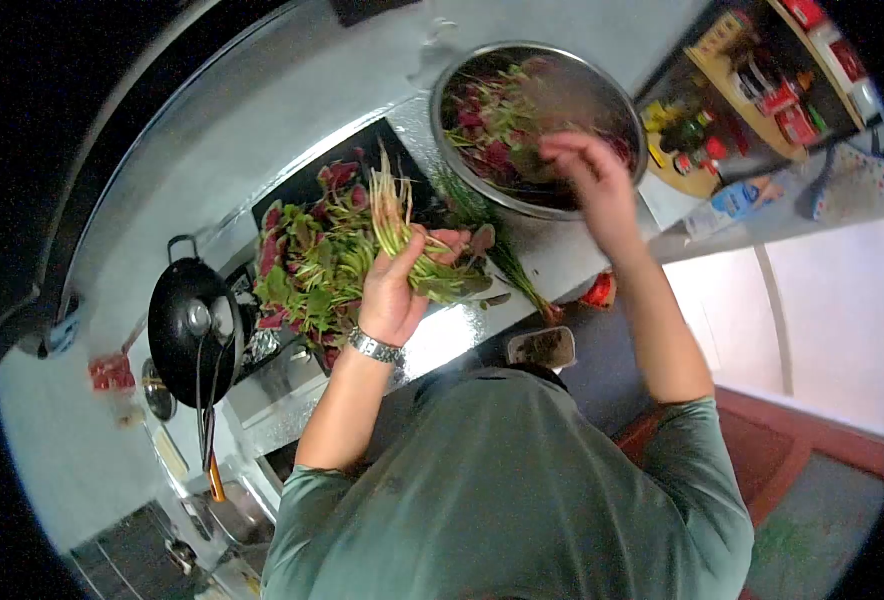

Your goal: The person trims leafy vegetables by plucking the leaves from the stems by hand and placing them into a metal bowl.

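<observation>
My left hand [394, 290], with a metal watch on the wrist, is closed around a bunch of amaranth [392, 220], pale roots pointing up and away. Beneath and left of it lies a heap of loose red-and-green amaranth [312, 260] on a dark surface. My right hand [602, 190] hangs over the near right rim of a round metal basin [442, 150]. Its fingers look apart and slightly bent, somewhat blurred, and I see nothing held in them. Inside the basin are more amaranth leaves [492, 120].
A black wok [177, 330] with long-handled utensils stands at left. Spring onions [517, 270] lie beside the basin. Below the counter edge is a small container [542, 347] with dark contents. Shelves at right hold bottles and packets [697, 140]; a blue-white pack [737, 200] lies near them.
</observation>
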The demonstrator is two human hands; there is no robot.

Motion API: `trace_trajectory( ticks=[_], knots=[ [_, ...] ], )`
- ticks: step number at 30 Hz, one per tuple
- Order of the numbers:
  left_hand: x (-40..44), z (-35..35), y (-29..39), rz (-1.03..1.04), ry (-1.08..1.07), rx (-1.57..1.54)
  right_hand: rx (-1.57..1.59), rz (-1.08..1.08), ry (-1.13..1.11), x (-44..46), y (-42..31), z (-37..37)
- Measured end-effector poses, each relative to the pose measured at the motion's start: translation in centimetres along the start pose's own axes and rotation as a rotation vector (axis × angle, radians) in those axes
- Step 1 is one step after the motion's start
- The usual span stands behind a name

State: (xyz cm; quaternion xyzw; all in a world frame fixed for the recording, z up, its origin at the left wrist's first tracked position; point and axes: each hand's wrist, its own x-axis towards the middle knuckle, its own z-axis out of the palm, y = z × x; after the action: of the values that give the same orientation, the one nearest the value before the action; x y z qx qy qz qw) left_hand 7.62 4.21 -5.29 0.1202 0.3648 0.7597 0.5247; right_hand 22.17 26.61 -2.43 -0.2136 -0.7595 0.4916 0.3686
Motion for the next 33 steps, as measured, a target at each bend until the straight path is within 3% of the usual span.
trace_trajectory(
  ticks=[1, 3, 5, 6, 9, 11, 12, 13, 14, 17, 21, 25, 29, 31, 33],
  knots=[
    [0.2, 0.9, -0.8, -0.041, -0.004, 0.019, 0.122, 0.12, -0.003, -2.4, -0.5, 0.6],
    [0.1, 3.4, -2.3, -0.123, 0.006, 0.057, 0.005, 0.228, -0.042, -5.8, -1.5, -0.3],
    [0.2, 4.5, -4.2, -0.214, 0.022, 0.103, 0.153, 0.241, 0.083, -8.8, -0.1, -1.3],
    [0.3, 4.8, -5.3, -0.251, -0.035, 0.18, 0.167, 0.292, 0.236, -10.1, 0.5, -2.2],
    [0.6, 5.2, -9.9, -0.324, -0.099, 0.426, 0.013, 0.377, 0.403, -15.2, 4.0, -6.7],
    [0.5, 4.7, -13.8, -0.365, -0.173, 0.545, 0.159, 0.448, 0.554, -19.5, 7.0, -9.0],
    [0.5, 5.1, -15.3, -0.437, -0.24, 0.469, 0.058, 0.519, 0.576, -21.8, 8.3, -10.3],
    [0.6, 4.7, -17.3, -0.454, -0.309, 0.608, -0.04, 0.6, 0.592, -23.7, 8.7, -11.2],
    [0.5, 4.6, -19.1, -0.483, -0.357, 0.663, 0.065, 0.669, 0.673, -25.4, 9.0, -11.8],
    [0.3, 2.7, -24.9, -0.611, -0.478, 0.852, 0.099, 0.81, 0.753, -32.8, 13.2, -13.0],
    [0.0, 2.6, -31.9, -0.713, -0.457, 1.182, 0.075, 0.934, 0.751, -39.4, 16.0, -13.2],
    [-0.8, -4.2, -41.9, -0.808, -0.377, 1.047, 0.069, 1.196, 0.714, -44.0, 17.5, -13.9],
    [-0.1, -8.8, -49.4, -0.667, -0.607, 1.46, 0.143, 1.312, 0.756, -46.8, 18.4, -15.4],
    [0.6, -11.5, -53.3, -0.72, -0.654, 1.73, 0.194, 1.397, 0.756, -48.4, 19.2, -16.2],
    [1.1, -14.0, -56.9, -0.763, -0.611, 1.732, 0.093, 1.354, 0.773, -51.2, 20.9, -16.3]
  ],
)
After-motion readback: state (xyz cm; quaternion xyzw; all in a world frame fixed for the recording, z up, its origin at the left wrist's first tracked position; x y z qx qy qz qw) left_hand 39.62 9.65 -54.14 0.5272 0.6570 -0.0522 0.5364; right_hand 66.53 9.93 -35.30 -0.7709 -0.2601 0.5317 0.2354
